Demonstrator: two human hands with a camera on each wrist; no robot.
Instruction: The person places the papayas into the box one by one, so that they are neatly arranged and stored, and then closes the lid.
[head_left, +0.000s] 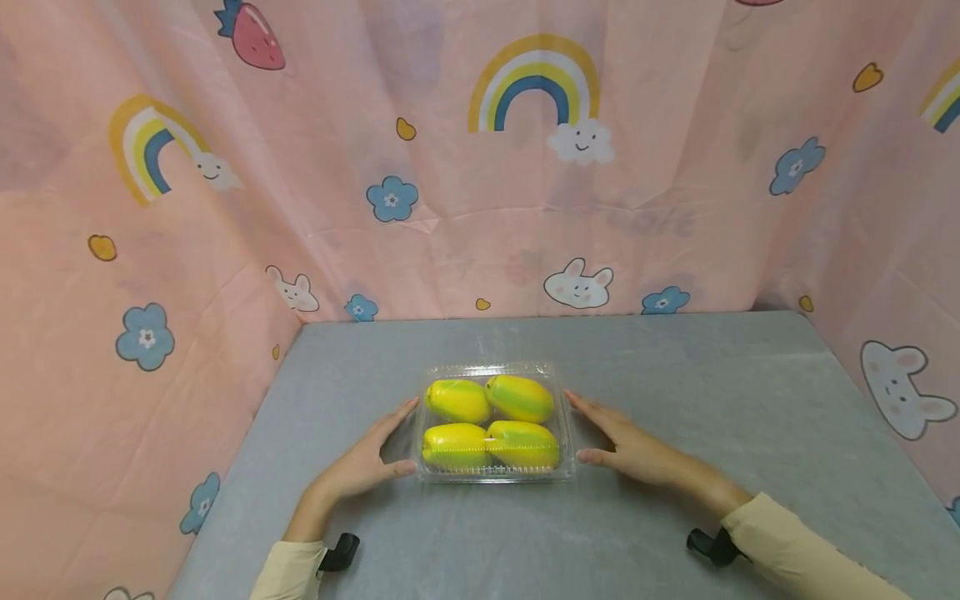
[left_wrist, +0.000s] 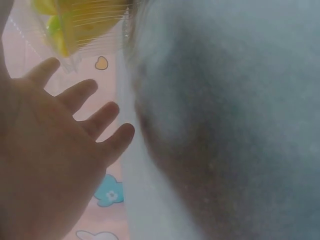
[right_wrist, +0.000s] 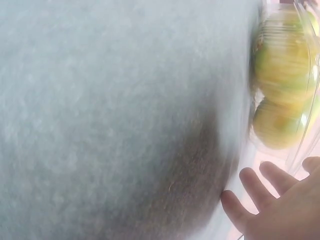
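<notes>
A clear plastic clamshell box (head_left: pixel 495 477) sits on the grey table, its lid down. Inside lie several oval yellow-green fruits (head_left: pixel 522 444) in two rows, seen through the ribbed plastic. My left hand (head_left: pixel 363 458) is at the box's left side, thumb and fingers spread, fingertips right by the wall. On the opposite side my right hand (head_left: pixel 637 450) mirrors it, fingertips close to the right wall. In the left wrist view the left hand (left_wrist: pixel 55 135) has its fingers straight and apart below the box. The right wrist view has the right hand (right_wrist: pixel 285 210) with extended fingers near the fruits (right_wrist: pixel 285 65).
The grey tabletop (head_left: pixel 675 375) stretches around the box on every side. A pink curtain (head_left: pixel 450 242) printed with rainbows, rabbits and flowers hangs behind and along both sides. Dark wrist mounts (head_left: pixel 341 552) show by both cream sleeves (head_left: pixel 802 546).
</notes>
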